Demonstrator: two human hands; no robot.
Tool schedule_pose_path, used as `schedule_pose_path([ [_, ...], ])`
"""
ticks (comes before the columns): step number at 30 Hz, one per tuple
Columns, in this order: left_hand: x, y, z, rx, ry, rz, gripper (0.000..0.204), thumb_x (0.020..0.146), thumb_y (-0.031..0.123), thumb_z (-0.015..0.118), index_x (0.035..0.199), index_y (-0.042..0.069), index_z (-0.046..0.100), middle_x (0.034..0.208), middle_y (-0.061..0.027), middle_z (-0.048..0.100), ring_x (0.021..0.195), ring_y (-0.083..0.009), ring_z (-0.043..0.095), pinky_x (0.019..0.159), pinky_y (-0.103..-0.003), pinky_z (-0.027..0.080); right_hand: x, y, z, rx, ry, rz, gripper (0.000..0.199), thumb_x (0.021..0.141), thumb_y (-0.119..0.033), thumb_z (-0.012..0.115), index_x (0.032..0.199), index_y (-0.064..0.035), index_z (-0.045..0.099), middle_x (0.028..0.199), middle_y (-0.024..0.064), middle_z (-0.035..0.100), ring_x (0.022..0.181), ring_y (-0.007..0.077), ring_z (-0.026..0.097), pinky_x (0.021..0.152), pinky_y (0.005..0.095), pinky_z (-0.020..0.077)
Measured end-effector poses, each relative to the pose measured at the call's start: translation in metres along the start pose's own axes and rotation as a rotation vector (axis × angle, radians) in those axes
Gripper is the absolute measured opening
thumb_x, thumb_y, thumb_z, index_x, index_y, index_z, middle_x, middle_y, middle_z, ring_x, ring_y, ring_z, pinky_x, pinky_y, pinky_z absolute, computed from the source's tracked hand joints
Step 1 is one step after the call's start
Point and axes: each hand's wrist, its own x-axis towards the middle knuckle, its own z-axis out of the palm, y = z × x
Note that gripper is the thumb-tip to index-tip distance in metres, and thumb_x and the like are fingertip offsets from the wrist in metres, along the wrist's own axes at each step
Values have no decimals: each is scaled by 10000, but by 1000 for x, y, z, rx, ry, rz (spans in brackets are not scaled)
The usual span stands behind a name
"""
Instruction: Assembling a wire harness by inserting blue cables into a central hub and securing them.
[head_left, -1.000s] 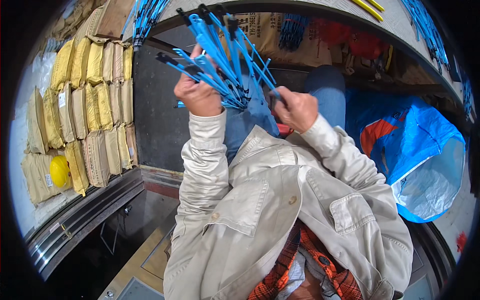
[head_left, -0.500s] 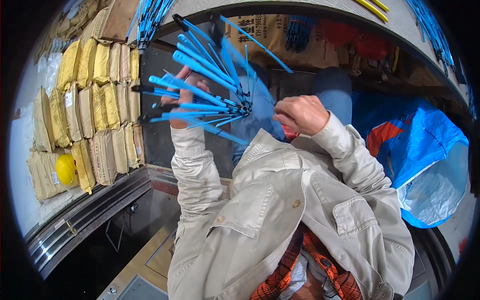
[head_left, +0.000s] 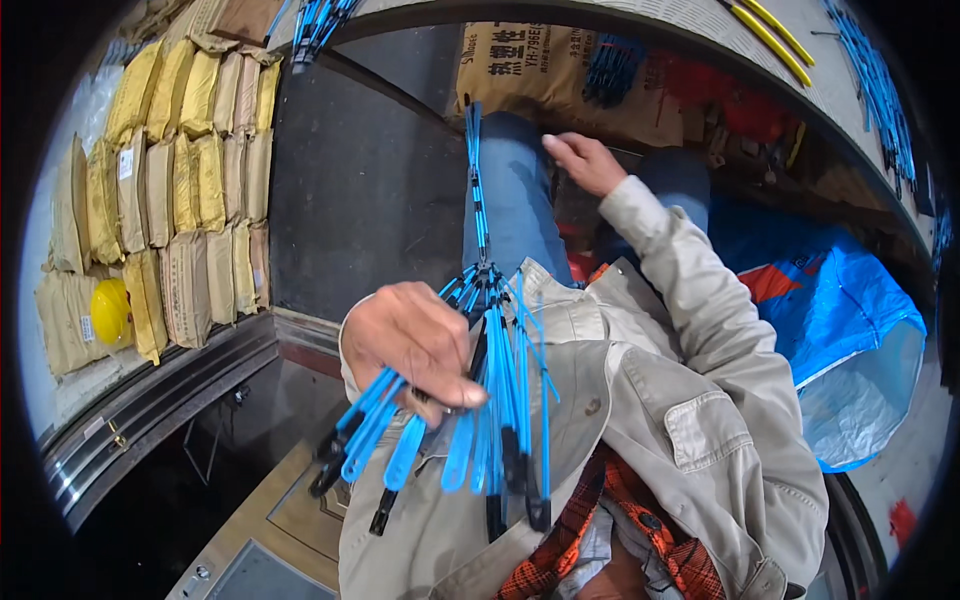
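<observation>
A bundle of slim blue strips [head_left: 497, 375] with black ends is gathered at a small dark hub above my lap. Most strips fan down across the front of my jacket, while a narrow group points away over my left knee. My left hand [head_left: 415, 340] is closed around several strips on the bundle's left side; its palm side is hidden. Away from the bundle, my right hand [head_left: 590, 165] hovers over my knees with its fingers curled and its thumb side towards the left. Nothing shows in that hand.
Stacked tan and yellow paper packages [head_left: 185, 190] stand at left, with a yellow helmet-like object [head_left: 110, 312] on them. A curved worktop [head_left: 690, 25] runs ahead, bearing more blue strips [head_left: 875, 95] and yellow rods [head_left: 770, 40]. A blue sack [head_left: 850, 300] lies at right.
The bundle has swung from pointing left to fanning down towards my chest. My left hand has come nearer my body with it. My right hand has moved forward, farther from the hub.
</observation>
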Motion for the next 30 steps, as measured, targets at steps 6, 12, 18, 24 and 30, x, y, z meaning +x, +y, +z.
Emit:
schedule_pose_path([
  [6, -19, 15, 2, -46, 8, 153, 170, 748, 106, 693, 810, -50, 665, 574, -78, 549, 460, -152, 461, 399, -207, 355, 57, 29, 33, -76, 183, -100, 624, 828, -553, 476, 1061, 15, 583, 1014, 154, 612, 921, 295, 571, 840, 326, 432],
  [12, -33, 31, -7, -66, 8, 296, 157, 744, 108, 695, 794, -37, 662, 575, -75, 547, 459, -154, 463, 392, -217, 360, 45, 29, 49, -64, 302, -215, 677, 820, -582, 467, 1102, 26, 567, 1102, 196, 577, 1029, 314, 529, 914, 327, 387],
  [18, -13, -30, -21, -150, 132, 221, 175, 732, 122, 713, 785, -35, 654, 589, -98, 566, 469, -161, 481, 407, -230, 393, 52, 55, 43, -117, 476, 61, 619, 880, -489, 450, 1161, 60, 511, 1116, 177, 576, 1021, 265, 545, 885, 268, 397],
  [24, 2, 15, -29, -326, -103, 346, 186, 741, 177, 727, 793, 7, 672, 590, -79, 569, 481, -168, 503, 433, -234, 447, 54, 20, 16, 317, 135, -31, 555, 867, -451, 503, 1157, 22, 519, 1069, 176, 590, 996, 256, 565, 903, 300, 409],
  [30, -26, -2, -45, -334, -88, 245, 157, 742, 151, 713, 811, 17, 669, 616, -95, 583, 512, -182, 539, 451, -232, 462, 30, 5, -1, 998, -62, -79, 424, 833, -300, 594, 1126, 0, 530, 977, 160, 620, 864, 240, 619, 826, 325, 470],
])
